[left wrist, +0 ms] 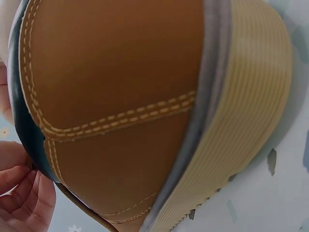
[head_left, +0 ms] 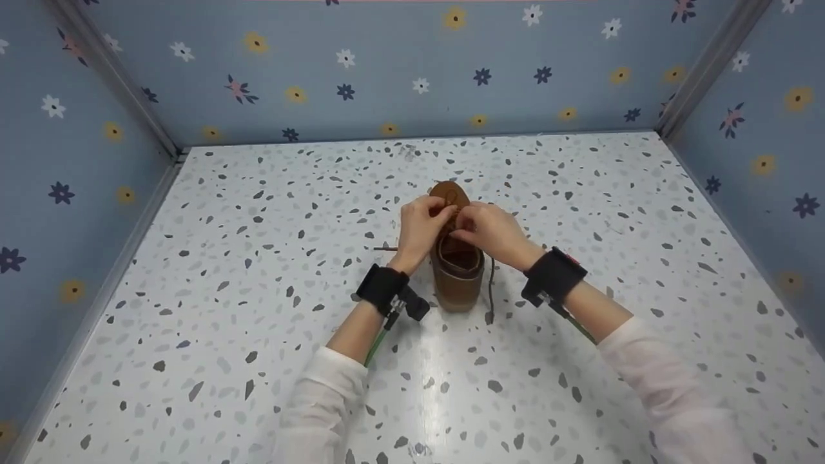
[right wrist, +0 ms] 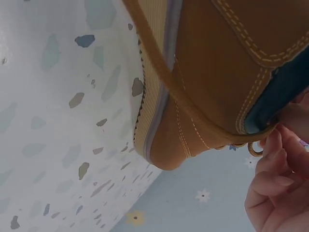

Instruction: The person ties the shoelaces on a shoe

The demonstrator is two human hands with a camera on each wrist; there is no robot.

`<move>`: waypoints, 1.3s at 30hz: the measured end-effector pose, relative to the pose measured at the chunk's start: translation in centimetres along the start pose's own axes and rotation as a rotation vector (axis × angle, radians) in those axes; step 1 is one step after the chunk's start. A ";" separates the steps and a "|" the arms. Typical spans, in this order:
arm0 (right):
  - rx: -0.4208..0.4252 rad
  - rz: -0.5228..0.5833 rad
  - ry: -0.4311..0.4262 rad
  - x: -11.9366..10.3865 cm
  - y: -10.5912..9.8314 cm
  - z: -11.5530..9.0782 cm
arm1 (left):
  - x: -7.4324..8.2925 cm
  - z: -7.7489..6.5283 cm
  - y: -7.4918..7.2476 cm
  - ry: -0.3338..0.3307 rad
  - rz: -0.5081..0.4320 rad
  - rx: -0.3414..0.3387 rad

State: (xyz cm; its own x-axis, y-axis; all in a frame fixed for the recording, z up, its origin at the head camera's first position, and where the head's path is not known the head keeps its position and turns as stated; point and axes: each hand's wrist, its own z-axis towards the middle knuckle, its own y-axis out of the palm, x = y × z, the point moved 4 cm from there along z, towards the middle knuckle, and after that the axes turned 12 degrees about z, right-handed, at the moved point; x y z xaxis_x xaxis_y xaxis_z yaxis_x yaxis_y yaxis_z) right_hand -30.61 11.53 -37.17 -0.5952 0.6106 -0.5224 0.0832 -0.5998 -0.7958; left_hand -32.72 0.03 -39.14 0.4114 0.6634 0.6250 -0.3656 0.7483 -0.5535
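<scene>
A brown shoe (head_left: 459, 293) stands upright on a white speckled table (head_left: 225, 290), near its middle, heel toward the person and toe toward the far wall panel (head_left: 387, 58). Both hands meet over the front opening of the shoe: the left hand (head_left: 422, 225) on one side, the right hand (head_left: 493, 232) on the other, close together. Each grip is narrow, thumb and fingertips pinching the brown lace (right wrist: 164, 72), though the fingers partly hide exactly where it is held. A small loop of lace shows over the toe, just beyond the left fingertips. One thin end pokes out beside the left hand, and another length hangs down the right side of the shoe to the table. The right wrist view shows lace running from the fingers down across the brown side and ribbed cream sole (left wrist: 256, 72); the left wrist view shows rows of yellow stitching and a dark padded collar (left wrist: 29, 111). Black wrist straps (head_left: 383, 289) with small mounts sit on both wrists, green cables (head_left: 376, 348) leading back toward white sleeves (head_left: 325, 393). Blue panels printed with flowers surround the table on three sides.
</scene>
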 end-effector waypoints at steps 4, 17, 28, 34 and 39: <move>0.010 0.073 0.019 0.3 -0.4 -0.2 | -0.2 0.1 0.3 -0.006 0.035 -0.013; -0.031 0.230 -0.011 0.7 -1.2 -1.6 | 0.4 -0.1 -0.2 0.018 -0.002 -0.007; -0.017 0.439 0.104 2.7 -2.3 -3.4 | 0.3 -0.3 -0.2 0.067 -0.025 0.046; 0.004 0.494 0.186 3.2 -2.5 -3.7 | 0.3 -0.4 -0.1 0.068 -0.063 0.059; 0.048 0.533 0.264 3.5 -2.5 -3.6 | 0.2 -0.5 -0.1 0.053 -0.106 0.077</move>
State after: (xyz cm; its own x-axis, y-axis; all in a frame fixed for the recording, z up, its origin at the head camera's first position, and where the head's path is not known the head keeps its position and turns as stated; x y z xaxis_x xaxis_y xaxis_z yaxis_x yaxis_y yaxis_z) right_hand -30.02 16.97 -38.13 -0.2620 0.3228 -0.9095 0.2761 -0.8779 -0.3912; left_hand -32.18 0.14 -39.25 0.4944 0.5809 0.6466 -0.3796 0.8135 -0.4406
